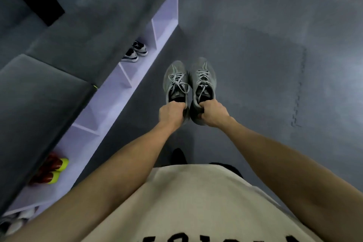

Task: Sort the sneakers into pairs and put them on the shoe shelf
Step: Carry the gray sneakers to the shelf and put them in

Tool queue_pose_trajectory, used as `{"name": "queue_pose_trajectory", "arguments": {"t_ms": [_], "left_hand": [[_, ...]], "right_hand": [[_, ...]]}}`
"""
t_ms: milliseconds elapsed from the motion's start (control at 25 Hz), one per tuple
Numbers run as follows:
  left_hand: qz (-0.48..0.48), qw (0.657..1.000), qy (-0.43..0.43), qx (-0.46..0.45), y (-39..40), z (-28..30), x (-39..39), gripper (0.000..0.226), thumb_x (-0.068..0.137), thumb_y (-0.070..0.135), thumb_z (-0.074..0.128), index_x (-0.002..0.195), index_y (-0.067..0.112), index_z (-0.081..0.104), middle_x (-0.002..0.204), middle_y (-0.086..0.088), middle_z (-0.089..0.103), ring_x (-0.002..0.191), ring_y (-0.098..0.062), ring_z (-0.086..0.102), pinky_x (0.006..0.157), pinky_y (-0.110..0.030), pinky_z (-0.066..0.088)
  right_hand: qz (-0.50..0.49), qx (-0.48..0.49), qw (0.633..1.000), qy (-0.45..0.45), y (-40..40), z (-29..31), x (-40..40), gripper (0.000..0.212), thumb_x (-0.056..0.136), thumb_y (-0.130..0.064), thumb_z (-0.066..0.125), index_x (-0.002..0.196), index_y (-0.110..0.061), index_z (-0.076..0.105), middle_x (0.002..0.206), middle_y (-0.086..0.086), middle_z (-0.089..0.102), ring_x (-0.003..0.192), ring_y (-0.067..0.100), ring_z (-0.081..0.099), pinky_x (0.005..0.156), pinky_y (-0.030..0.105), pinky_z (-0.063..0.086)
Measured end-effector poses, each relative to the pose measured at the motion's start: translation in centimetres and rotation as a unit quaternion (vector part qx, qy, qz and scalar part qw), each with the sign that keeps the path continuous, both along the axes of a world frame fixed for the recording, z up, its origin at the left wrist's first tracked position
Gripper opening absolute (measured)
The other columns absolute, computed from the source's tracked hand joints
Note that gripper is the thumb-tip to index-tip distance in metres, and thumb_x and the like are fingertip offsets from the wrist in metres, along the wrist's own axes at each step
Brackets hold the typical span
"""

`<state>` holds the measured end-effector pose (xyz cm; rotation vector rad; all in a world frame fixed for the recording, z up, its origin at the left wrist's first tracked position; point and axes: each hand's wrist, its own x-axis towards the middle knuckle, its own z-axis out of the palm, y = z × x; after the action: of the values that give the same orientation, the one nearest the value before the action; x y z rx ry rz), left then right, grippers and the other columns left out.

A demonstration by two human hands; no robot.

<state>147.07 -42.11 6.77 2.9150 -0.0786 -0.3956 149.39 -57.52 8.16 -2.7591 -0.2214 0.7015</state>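
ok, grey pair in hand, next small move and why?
Probably swing both grey sneakers left toward a bare shelf cubby. Left hand and right hand each grip a heel; the black-and-white pair and red-yellow pair already fill cubbies.

The grey floor (255, 49) ahead and to the right lies open. On the left runs the shoe shelf (125, 92), its top covered by grey cushions (110, 15) that overhang the compartments. A black-and-white pair (135, 51) fills one compartment and a red-and-yellow pair (52, 171) another; the compartments between them stand free, parted by white dividers (125, 75)
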Motion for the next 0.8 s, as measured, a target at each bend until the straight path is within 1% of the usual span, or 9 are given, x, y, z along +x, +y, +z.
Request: {"name": "queue_pose_trajectory", "arguments": {"t_ms": [80, 160, 280, 360, 440, 560, 640, 800], "left_hand": [[0.044, 0.999, -0.005, 0.007, 1.8, 0.0, 2.0, 0.017, 0.088, 0.013, 0.057, 0.099, 0.023, 0.064, 0.098, -0.009, 0.066, 0.092, -0.034, 0.065, 0.07, -0.036, 0.048], [0.111, 0.994, -0.002, 0.012, 3.6, -0.3, 3.3, 0.018, 0.089, 0.014, 0.056, 0.1, 0.024, 0.065, 0.099, -0.009, 0.066, 0.093, -0.033, 0.065, 0.071, -0.036, 0.048], [0.217, 0.976, 0.013, 0.007, 6.0, -0.7, 4.4, 0.019, 0.089, 0.015, 0.055, 0.101, 0.025, 0.065, 0.1, -0.008, 0.066, 0.094, -0.033, 0.065, 0.074, -0.036, 0.048], [0.288, 0.957, 0.024, 0.005, 7.0, -0.9, 4.6, 0.018, 0.088, 0.015, 0.054, 0.099, 0.025, 0.065, 0.1, -0.008, 0.066, 0.095, -0.032, 0.064, 0.075, -0.036, 0.048], [0.359, 0.933, 0.027, -0.004, 7.8, -1.2, 4.6, 0.014, 0.086, 0.015, 0.056, 0.095, 0.023, 0.064, 0.099, -0.008, 0.066, 0.095, -0.033, 0.064, 0.074, -0.035, 0.047], [0.45, 0.892, 0.036, -0.007, 8.6, -1.8, 4.1, 0.013, 0.084, 0.013, 0.056, 0.089, 0.023, 0.063, 0.095, -0.008, 0.067, 0.091, -0.032, 0.065, 0.068, -0.032, 0.043], [0.491, 0.87, 0.043, -0.016, 9.4, -2.6, 3.3, 0.016, 0.084, 0.013, 0.056, 0.092, 0.024, 0.064, 0.095, -0.008, 0.068, 0.089, -0.032, 0.065, 0.066, -0.032, 0.041], [0.517, 0.853, 0.065, -0.024, 11.5, -5.5, 1.9, 0.021, 0.086, 0.012, 0.054, 0.098, 0.026, 0.064, 0.098, -0.008, 0.067, 0.088, -0.032, 0.065, 0.065, -0.032, 0.04]], "right_hand": [[0.047, 0.004, 0.999, -0.005, 2.1, 0.1, 3.4, 0.017, 0.081, -0.02, 0.059, 0.097, -0.014, 0.064, 0.101, 0.012, 0.063, 0.094, 0.036, 0.06, 0.073, 0.036, 0.046], [0.108, 0.003, 0.994, 0.015, 4.7, 0.0, 6.6, 0.016, 0.082, -0.02, 0.059, 0.097, -0.015, 0.064, 0.102, 0.012, 0.063, 0.096, 0.036, 0.06, 0.076, 0.038, 0.047], [0.208, 0.005, 0.978, 0.02, 8.4, -0.1, 10.3, 0.012, 0.082, -0.018, 0.059, 0.093, -0.014, 0.062, 0.102, 0.013, 0.063, 0.095, 0.037, 0.059, 0.073, 0.037, 0.045], [0.277, 0.007, 0.96, 0.024, 10.7, -0.4, 12.3, 0.009, 0.081, -0.017, 0.058, 0.088, -0.012, 0.06, 0.1, 0.014, 0.063, 0.094, 0.038, 0.059, 0.071, 0.036, 0.043], [0.345, 0.008, 0.938, 0.029, 12.9, -0.7, 13.7, 0.008, 0.08, -0.017, 0.058, 0.086, -0.012, 0.059, 0.099, 0.015, 0.063, 0.093, 0.038, 0.06, 0.07, 0.034, 0.041], [0.436, 0.008, 0.899, 0.042, 16.3, -1.3, 15.0, 0.015, 0.08, -0.019, 0.057, 0.091, -0.01, 0.062, 0.1, 0.017, 0.063, 0.093, 0.04, 0.06, 0.069, 0.035, 0.041], [0.477, 0.008, 0.877, 0.048, 18.1, -1.9, 14.9, 0.02, 0.081, -0.025, 0.057, 0.094, -0.011, 0.064, 0.1, 0.017, 0.064, 0.091, 0.04, 0.06, 0.068, 0.035, 0.041], [0.508, -0.003, 0.857, 0.083, 21.0, -4.6, 14.2, 0.022, 0.081, -0.029, 0.058, 0.096, -0.014, 0.065, 0.1, 0.017, 0.065, 0.092, 0.041, 0.06, 0.07, 0.037, 0.045]]}}
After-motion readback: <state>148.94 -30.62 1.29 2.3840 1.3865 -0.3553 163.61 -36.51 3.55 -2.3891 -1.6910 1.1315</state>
